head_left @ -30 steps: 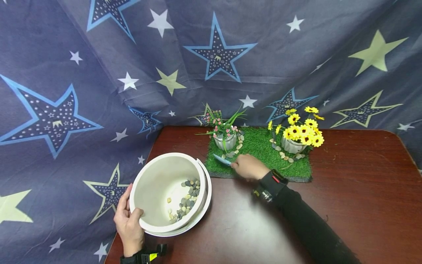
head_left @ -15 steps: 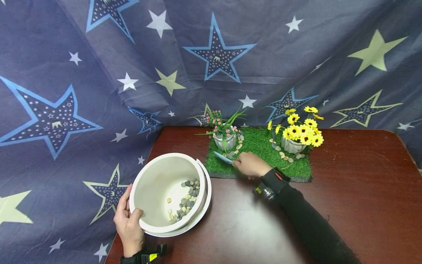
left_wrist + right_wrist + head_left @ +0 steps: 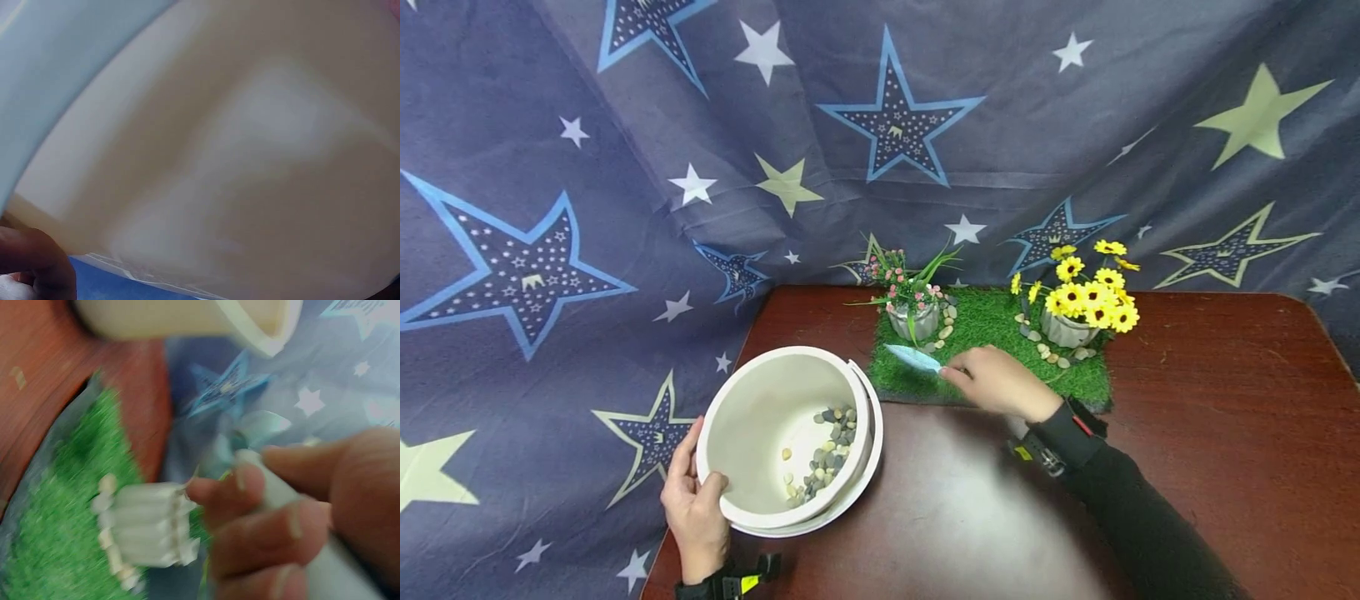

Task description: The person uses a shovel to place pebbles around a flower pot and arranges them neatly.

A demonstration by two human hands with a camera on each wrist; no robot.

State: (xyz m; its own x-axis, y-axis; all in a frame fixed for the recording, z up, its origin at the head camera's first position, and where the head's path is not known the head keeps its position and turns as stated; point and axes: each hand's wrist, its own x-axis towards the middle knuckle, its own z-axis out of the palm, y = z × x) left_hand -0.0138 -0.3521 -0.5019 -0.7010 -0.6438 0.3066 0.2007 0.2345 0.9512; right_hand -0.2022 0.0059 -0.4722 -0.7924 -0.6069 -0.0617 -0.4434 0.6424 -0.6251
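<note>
My left hand point(image 3: 696, 512) grips the rim of a cream bucket point(image 3: 741, 417) at the left, tilting it so its inside shows. Grey and yellowish pebbles point(image 3: 829, 458) lie in the bucket, gathered along its right side. In the left wrist view the bucket's wall point(image 3: 250, 156) fills most of the picture. My right hand point(image 3: 998, 383) holds a small garden trowel point(image 3: 913, 358), its pale blue blade pointing left above the turf mat point(image 3: 985, 321). The right wrist view shows fingers curled round the trowel's pale handle point(image 3: 337, 569); its blade is blurred.
On the mat stand a grey pot point(image 3: 916, 321) of pink flowers and another pot point(image 3: 1067, 332) of yellow flowers. Pebbles point(image 3: 945, 332) curve around each pot. The reddish-brown table point(image 3: 1210, 392) reaches back to a star-patterned cloth point(image 3: 1037, 117).
My right hand has moved right and slightly toward me with the trowel, whose blade now shows more of its face. The left hand and bucket stay in place.
</note>
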